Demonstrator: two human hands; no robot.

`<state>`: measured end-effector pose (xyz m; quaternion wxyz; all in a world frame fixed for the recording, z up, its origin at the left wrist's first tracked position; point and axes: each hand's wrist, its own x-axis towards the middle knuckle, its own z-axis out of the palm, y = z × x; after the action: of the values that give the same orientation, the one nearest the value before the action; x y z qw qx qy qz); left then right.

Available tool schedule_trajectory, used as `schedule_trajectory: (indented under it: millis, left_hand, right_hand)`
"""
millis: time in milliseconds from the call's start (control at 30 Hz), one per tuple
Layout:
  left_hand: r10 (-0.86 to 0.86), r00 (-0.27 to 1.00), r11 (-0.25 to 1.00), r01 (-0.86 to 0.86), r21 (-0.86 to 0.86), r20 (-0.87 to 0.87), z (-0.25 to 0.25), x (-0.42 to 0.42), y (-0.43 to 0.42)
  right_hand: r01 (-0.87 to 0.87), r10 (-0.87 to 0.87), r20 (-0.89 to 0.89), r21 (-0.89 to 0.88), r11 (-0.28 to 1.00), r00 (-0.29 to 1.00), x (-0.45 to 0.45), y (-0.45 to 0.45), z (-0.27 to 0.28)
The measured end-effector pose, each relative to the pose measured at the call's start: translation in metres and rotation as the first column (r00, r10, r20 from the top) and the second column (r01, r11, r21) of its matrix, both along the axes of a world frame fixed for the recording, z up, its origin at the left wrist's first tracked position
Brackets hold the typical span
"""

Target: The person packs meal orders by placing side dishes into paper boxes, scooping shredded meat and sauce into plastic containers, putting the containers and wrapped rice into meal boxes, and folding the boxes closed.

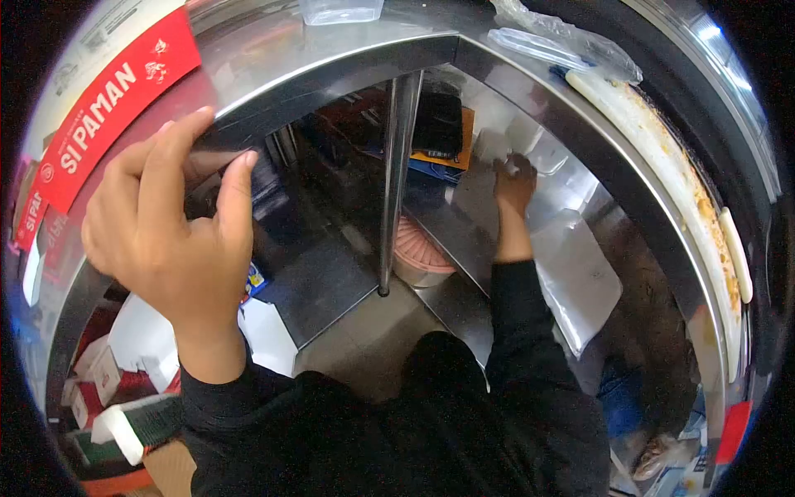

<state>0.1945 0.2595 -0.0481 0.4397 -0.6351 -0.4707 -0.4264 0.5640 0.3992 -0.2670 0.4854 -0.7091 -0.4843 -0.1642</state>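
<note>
My left hand (170, 219) is raised at the steel table's near edge (331, 70). Its fingers are bent but apart from the thumb, with nothing held between them. Beside it is a red box panel lettered "SIPAMAN" (108, 99). My right hand (515, 180) reaches under the tabletop, over the metal lower shelf (476, 203). Its fingers are curled around a small whitish bit that I cannot make out. Pale translucent items (523, 132) stand just beyond it. A flat clear plastic bag (580, 277) lies beside my right forearm.
A steel table leg (397, 182) rises between my arms. A pink-lidded round container (421, 248) sits low beside it. Dark and orange packages (443, 128) are stacked on the shelf. Clear wrap (571, 41) and a long white tray with brown stains (662, 157) lie on top.
</note>
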Motion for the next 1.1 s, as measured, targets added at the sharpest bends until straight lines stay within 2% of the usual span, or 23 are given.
schedule_trajectory:
  millis: [33,100,133,167,267,333,400,533,600,733,800,833,867,900,933,967,1000,1067,1100]
  left_hand:
    - [-0.021,1.0,1.0,0.021,-0.007,0.012,0.001,0.001,-0.002]
    - [-0.064,0.998,0.998,0.064,0.013,0.001,-0.001,-0.001,-0.001]
    - [-0.028,0.999,0.999,0.029,0.029,-0.024,-0.001,-0.001,-0.001]
    - [0.013,0.999,0.999,-0.011,0.044,-0.047,-0.001,-0.003,0.0]
    - [0.09,0.995,0.994,-0.086,0.068,-0.052,-0.001,0.001,0.0]
    - [0.146,0.989,0.989,-0.144,0.043,-0.037,-0.001,0.006,0.001]
    - [0.128,0.991,0.991,-0.127,0.045,-0.042,-0.001,0.007,0.001]
    - [0.117,0.993,0.993,-0.116,0.029,-0.026,-0.001,0.008,-0.001]
    - [0.108,0.994,0.994,-0.107,0.023,-0.027,-0.001,0.006,-0.002]
    - [0.051,0.999,0.999,-0.051,0.019,0.003,-0.002,0.008,-0.001]
    - [0.031,0.996,0.998,-0.035,0.051,0.08,-0.015,0.022,-0.003]
    - [-0.14,0.982,0.989,0.134,0.054,0.127,-0.036,0.033,0.0]
    - [-0.364,0.918,0.931,0.358,0.068,0.157,-0.06,0.056,0.003]
    - [-0.569,0.759,0.787,0.614,-0.059,0.316,-0.081,0.084,-0.003]
    - [-0.588,0.503,0.525,0.833,-0.174,0.634,-0.098,0.111,-0.017]
    - [-0.451,0.117,0.291,0.957,0.022,0.885,-0.118,0.138,-0.018]
    - [-0.177,-0.279,0.11,0.947,0.301,0.944,-0.137,0.154,-0.017]
    - [-0.197,-0.239,0.124,0.956,0.266,0.951,-0.16,0.155,-0.01]
    - [-0.215,-0.217,0.132,0.96,0.248,0.952,-0.165,0.153,-0.008]
  right_hand:
    - [-0.001,-0.009,-0.058,-0.162,0.987,0.998,0.009,0.02,0.01]
    - [0.095,-0.115,-0.024,-0.415,0.905,0.993,0.029,0.055,0.012]
    - [0.14,-0.159,0.008,-0.519,0.843,0.987,0.032,0.07,0.016]
    - [-0.081,0.017,-0.125,-0.527,0.846,0.992,0.017,0.044,0.046]
    - [-0.016,0.006,-0.019,-0.583,0.812,1.0,0.021,0.066,0.031]
    - [-0.053,0.026,-0.053,-0.623,0.78,0.998,0.029,0.08,0.025]
    - [-0.074,0.03,-0.079,-0.644,0.762,0.996,0.028,0.078,0.013]
    - [-0.085,0.135,0.034,-0.618,0.781,0.99,0.024,0.053,0.037]
    - [-0.103,0.174,0.087,-0.527,0.844,0.981,0.031,0.052,0.034]
    - [-0.133,0.142,0.101,-0.092,0.987,0.985,0.052,0.075,0.007]
    - [-0.26,0.257,0.05,0.07,0.963,0.965,0.053,0.073,0.005]
    - [-0.378,0.38,0.007,0.119,0.918,0.925,0.037,0.048,0.017]
    - [-0.621,0.601,0.161,0.253,0.742,0.783,0.007,0.012,0.036]
    - [-0.812,0.742,0.338,0.323,0.487,0.579,-0.032,-0.034,0.055]
    - [-0.928,0.789,0.515,0.324,0.183,0.335,-0.054,-0.068,0.057]
    - [-0.963,0.836,0.486,0.209,0.171,0.254,-0.064,-0.085,0.049]
    - [-0.983,0.878,0.444,0.094,0.155,0.181,-0.073,-0.101,0.042]
    - [-0.992,0.84,0.531,0.015,0.123,0.112,-0.058,-0.074,0.046]
    - [-0.963,0.804,0.541,0.04,0.268,0.246,-0.037,-0.044,0.052]
